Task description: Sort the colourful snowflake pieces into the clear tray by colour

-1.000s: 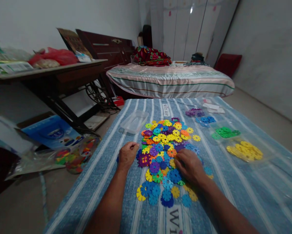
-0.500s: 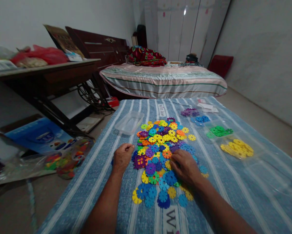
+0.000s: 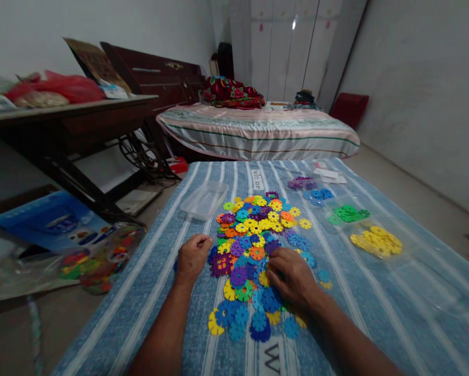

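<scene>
A heap of flat, flower-shaped plastic pieces [image 3: 253,235] in many colours lies on a blue striped cloth [image 3: 375,292]. My left hand [image 3: 192,257] rests as a loose fist at the heap's left edge, beside a purple square piece [image 3: 221,263]. My right hand [image 3: 291,275] lies palm down on the heap's near right part, fingers curled onto blue and yellow pieces. What the fingers pinch is hidden. Sorted piles sit to the right: yellow [image 3: 376,241], green [image 3: 347,213], blue [image 3: 317,194] and purple [image 3: 300,183].
An empty clear plastic tray [image 3: 205,200] stands left of the heap. A dark wooden table [image 3: 73,117] and a bag of toy pieces [image 3: 101,256] are on the left. A bed [image 3: 257,133] stands behind the cloth, wardrobes [image 3: 289,47] beyond it.
My right hand has slid slightly left and nearer over the blue pieces. The left hand stays at the heap's left edge. The camera has shifted a little.
</scene>
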Tool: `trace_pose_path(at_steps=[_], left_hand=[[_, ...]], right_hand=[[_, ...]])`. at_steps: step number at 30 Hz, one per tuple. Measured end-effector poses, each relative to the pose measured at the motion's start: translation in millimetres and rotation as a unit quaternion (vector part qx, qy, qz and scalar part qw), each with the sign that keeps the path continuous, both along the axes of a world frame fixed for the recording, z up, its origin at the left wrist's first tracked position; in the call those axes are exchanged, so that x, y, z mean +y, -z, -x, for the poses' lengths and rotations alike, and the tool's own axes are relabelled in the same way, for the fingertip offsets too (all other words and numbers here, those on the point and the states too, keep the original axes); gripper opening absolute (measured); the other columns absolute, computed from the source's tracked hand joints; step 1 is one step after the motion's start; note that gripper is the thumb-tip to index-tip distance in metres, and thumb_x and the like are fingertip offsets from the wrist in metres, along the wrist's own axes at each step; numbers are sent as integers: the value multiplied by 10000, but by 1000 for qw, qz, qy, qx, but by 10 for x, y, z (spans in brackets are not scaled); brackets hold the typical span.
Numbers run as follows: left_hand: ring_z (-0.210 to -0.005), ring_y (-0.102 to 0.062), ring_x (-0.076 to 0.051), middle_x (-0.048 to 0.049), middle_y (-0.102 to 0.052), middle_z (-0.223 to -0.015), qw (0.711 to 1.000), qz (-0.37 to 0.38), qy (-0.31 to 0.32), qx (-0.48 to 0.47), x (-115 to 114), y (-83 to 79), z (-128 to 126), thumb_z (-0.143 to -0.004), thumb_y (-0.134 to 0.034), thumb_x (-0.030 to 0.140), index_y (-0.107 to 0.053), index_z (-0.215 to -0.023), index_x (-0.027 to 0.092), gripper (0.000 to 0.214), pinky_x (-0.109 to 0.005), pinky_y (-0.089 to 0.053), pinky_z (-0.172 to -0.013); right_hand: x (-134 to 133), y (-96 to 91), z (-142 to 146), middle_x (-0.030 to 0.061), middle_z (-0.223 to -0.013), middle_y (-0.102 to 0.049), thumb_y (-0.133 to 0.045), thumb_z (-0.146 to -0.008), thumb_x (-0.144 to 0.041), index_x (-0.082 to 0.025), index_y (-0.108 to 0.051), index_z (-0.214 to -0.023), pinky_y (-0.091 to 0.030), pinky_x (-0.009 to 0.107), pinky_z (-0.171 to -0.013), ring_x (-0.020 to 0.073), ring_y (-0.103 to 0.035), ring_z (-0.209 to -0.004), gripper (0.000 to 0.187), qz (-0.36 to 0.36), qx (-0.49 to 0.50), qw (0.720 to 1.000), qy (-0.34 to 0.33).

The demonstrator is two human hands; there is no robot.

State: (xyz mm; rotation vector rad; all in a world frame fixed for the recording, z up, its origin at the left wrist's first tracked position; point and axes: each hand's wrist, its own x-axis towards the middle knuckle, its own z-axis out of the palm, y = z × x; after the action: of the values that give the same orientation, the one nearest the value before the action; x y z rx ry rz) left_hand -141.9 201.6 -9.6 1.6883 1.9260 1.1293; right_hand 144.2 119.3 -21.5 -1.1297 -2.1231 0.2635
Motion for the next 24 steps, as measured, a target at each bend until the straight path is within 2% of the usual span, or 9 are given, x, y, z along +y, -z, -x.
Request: trace_pose_path(at_steps=[7, 11, 14, 17, 19, 21, 24], left_hand=[[-724, -672, -216, -9, -743, -757, 1000, -1, 1, -2, 46, -36, 29, -656, -581, 541, -670, -680, 256, 300, -302, -544, -757], [-721, -674, -231, -3, -747, -745, 1000, -3, -5, 11, 89, -27, 62, -640, -593, 557, -672, -674, 272, 297, -314, -546, -728], [-720, -676, -233, 1, -749, -749, 1000, 3, -8, 17, 95, -35, 67, -643, -589, 558, -674, -674, 273, 298, -325, -552, -746], [-723, -677, -238, -2, -745, -746, 1000, 8, -8, 20, 82, -60, 57, -646, -583, 553, -674, -678, 270, 299, -332, -553, -750], [-730, -679, -238, -8, -745, -750, 1000, 8, -6, 18, 70, -80, 49, -644, -582, 544, -672, -678, 267, 294, -330, -553, -752], [-738, -682, -237, -15, -749, -760, 1000, 8, -7, 17, 61, -96, 42, -636, -586, 534, -674, -680, 261, 290, -327, -554, -764], [-731, -684, -236, -13, -747, -741, 1000, 10, -14, 12, 50, -109, 33, -631, -587, 527, -673, -674, 259, 284, -318, -554, -744]], right_hand=[[38, -48, 23, 41, -843, -661, -546, -902, -226, -219, -609, -758, -423, 321, -772, 186, -597, -840, 158, 2, -20, 1000, 9], [131, -16, -60, 34, -822, -680, -544, -912, -229, -220, -638, -776, -429, 300, -762, 169, -609, -810, 166, -9, 4, 1000, 27], [248, 39, -267, 45, -800, -685, -541, -933, -270, -219, -662, -784, -434, 299, -756, 180, -613, -795, 198, -26, 29, 989, 141], [372, 125, -541, 64, -799, -693, -511, -937, -290, -214, -682, -777, -442, 307, -754, 197, -621, -793, 246, -32, 51, 959, 276], [435, 191, -697, 74, -822, -704, -506, -917, -286, -209, -702, -807, -447, 310, -751, 206, -628, -812, 237, -24, 54, 940, 337], [474, 254, -802, 74, -835, -711, -514, -892, -284, -207, -715, -825, -446, 311, -746, 213, -632, -828, 225, -9, 49, 929, 367], [498, 315, -863, 58, -828, -714, -504, -888, -299, -217, -721, -801, -444, 314, -742, 214, -633, -821, 247, 16, 64, 928, 367]])
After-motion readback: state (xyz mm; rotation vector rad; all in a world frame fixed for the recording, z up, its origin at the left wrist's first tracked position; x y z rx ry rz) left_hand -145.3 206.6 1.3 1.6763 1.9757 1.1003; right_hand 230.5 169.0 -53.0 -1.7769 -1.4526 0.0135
